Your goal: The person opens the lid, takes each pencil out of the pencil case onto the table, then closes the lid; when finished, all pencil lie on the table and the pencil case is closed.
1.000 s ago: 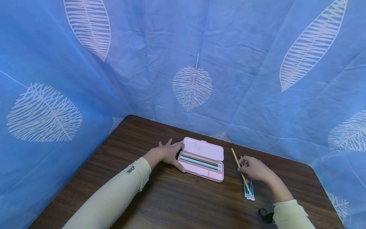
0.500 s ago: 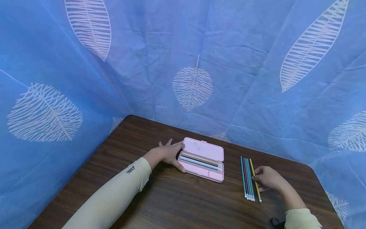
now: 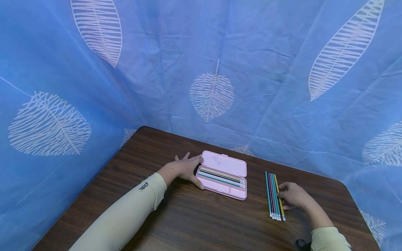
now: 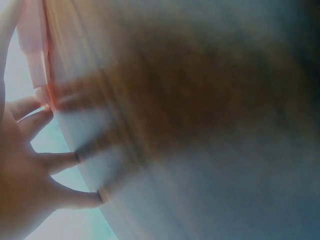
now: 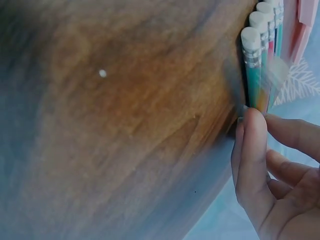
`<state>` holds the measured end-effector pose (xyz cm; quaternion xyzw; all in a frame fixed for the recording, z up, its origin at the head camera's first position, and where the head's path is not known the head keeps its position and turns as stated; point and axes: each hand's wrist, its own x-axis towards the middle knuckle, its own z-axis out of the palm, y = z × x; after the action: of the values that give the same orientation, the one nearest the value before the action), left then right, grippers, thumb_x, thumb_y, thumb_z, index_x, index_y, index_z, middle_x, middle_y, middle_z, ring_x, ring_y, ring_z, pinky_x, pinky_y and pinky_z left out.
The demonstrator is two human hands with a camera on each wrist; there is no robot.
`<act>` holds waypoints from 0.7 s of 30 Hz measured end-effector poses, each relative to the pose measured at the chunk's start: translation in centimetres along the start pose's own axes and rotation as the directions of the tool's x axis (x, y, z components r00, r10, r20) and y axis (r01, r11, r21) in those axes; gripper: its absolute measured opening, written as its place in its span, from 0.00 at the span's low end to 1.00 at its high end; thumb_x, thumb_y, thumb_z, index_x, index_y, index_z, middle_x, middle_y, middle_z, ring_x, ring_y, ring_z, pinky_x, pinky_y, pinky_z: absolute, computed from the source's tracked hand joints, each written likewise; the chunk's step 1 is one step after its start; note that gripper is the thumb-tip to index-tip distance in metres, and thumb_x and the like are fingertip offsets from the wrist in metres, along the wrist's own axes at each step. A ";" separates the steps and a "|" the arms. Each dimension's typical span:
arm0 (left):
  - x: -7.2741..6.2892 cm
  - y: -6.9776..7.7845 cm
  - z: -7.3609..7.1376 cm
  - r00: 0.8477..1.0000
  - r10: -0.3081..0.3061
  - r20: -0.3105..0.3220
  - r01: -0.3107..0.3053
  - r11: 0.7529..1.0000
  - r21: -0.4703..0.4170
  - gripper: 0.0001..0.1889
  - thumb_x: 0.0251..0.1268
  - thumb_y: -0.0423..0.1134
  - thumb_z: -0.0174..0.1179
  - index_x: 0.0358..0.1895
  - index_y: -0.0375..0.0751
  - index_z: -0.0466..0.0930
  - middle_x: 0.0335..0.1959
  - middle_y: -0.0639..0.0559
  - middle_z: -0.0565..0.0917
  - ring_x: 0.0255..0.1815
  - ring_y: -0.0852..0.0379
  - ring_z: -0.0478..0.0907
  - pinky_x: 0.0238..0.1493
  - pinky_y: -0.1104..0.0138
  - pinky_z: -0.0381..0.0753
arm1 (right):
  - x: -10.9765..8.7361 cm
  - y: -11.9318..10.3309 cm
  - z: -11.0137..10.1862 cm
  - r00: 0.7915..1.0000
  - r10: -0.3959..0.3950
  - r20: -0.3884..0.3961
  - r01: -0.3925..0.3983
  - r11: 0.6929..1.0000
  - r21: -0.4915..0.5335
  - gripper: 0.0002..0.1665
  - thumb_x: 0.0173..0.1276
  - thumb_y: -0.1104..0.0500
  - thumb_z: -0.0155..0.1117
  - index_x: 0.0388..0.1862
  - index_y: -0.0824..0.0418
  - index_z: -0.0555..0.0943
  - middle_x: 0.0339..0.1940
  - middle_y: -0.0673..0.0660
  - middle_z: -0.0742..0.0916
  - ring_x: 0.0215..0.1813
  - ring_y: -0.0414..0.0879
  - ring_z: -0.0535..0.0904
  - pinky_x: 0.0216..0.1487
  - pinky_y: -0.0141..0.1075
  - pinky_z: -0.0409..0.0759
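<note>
A pink pencil case (image 3: 223, 164) lies with its lid up, with several pencils (image 3: 220, 177) in its long compartment. My left hand (image 3: 186, 169) rests against the case's left end, fingers spread; the left wrist view shows fingertips (image 4: 70, 159) on the table by the case's edge. To the right, several green and dark red pencils (image 3: 272, 197) lie side by side, white erasers toward me. At the right of this row my right hand (image 3: 293, 195) pinches a yellow pencil (image 3: 277, 186) between thumb and finger. That pencil looks blurred in the right wrist view.
Everything stands on a dark wood-grain table (image 3: 201, 223). A blue cloth (image 3: 270, 69) with white leaf prints hangs behind and to the left. A dark strap (image 3: 303, 244) shows by the right sleeve.
The yellow pencil, earlier held slanted across the row, was brought to the row's right side, slightly apart, and now lies closer against it. My left hand and the case keep their place.
</note>
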<state>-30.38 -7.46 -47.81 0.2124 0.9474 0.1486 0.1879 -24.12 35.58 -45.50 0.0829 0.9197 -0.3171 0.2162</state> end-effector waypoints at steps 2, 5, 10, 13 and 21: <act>0.0 0.0 0.0 1.000 -0.002 0.002 0.002 1.000 -0.002 0.66 0.47 0.78 0.75 0.88 0.57 0.53 0.92 0.57 0.48 0.92 0.32 0.38 0.79 0.20 0.42 | 0.0 0.0 0.1 1.000 0.002 0.001 -0.002 1.000 0.005 0.29 0.83 0.66 0.54 0.72 0.85 0.62 0.38 0.64 0.84 0.35 0.48 0.83 0.36 0.41 0.91; -0.1 0.1 -0.1 1.000 -0.004 0.004 0.004 1.000 -0.012 0.66 0.47 0.78 0.75 0.88 0.57 0.52 0.92 0.57 0.48 0.92 0.32 0.38 0.80 0.20 0.41 | 0.1 -0.1 0.1 1.000 0.007 0.000 -0.007 1.000 0.006 0.30 0.83 0.66 0.54 0.73 0.85 0.61 0.38 0.64 0.83 0.36 0.49 0.82 0.37 0.41 0.91; -0.1 0.1 -0.1 1.000 -0.003 0.001 0.003 1.000 -0.013 0.66 0.48 0.77 0.75 0.88 0.57 0.53 0.92 0.57 0.48 0.92 0.32 0.38 0.80 0.20 0.41 | 0.1 -0.1 0.2 1.000 0.016 -0.002 -0.016 1.000 -0.004 0.29 0.83 0.66 0.54 0.72 0.85 0.62 0.38 0.64 0.83 0.37 0.49 0.83 0.37 0.41 0.91; -0.1 0.1 -0.1 1.000 0.000 -0.002 0.000 1.000 -0.011 0.66 0.47 0.77 0.75 0.88 0.57 0.53 0.92 0.57 0.48 0.92 0.32 0.38 0.79 0.20 0.41 | 0.1 -0.1 0.2 1.000 0.015 0.001 -0.015 1.000 -0.008 0.29 0.83 0.65 0.55 0.72 0.85 0.62 0.37 0.64 0.84 0.37 0.49 0.84 0.37 0.41 0.91; 0.1 -0.1 0.0 1.000 0.008 0.000 -0.008 1.000 -0.012 0.67 0.47 0.78 0.75 0.88 0.57 0.52 0.92 0.57 0.47 0.92 0.32 0.38 0.79 0.20 0.41 | 0.1 -0.6 0.0 0.998 -0.035 -0.052 0.028 0.992 -0.122 0.28 0.82 0.62 0.57 0.68 0.83 0.68 0.45 0.71 0.85 0.38 0.48 0.87 0.37 0.42 0.91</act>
<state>-30.51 -7.54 -47.88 0.2151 0.9456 0.1550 0.1885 -24.38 35.08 -45.20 0.0637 0.9439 -0.2620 0.1906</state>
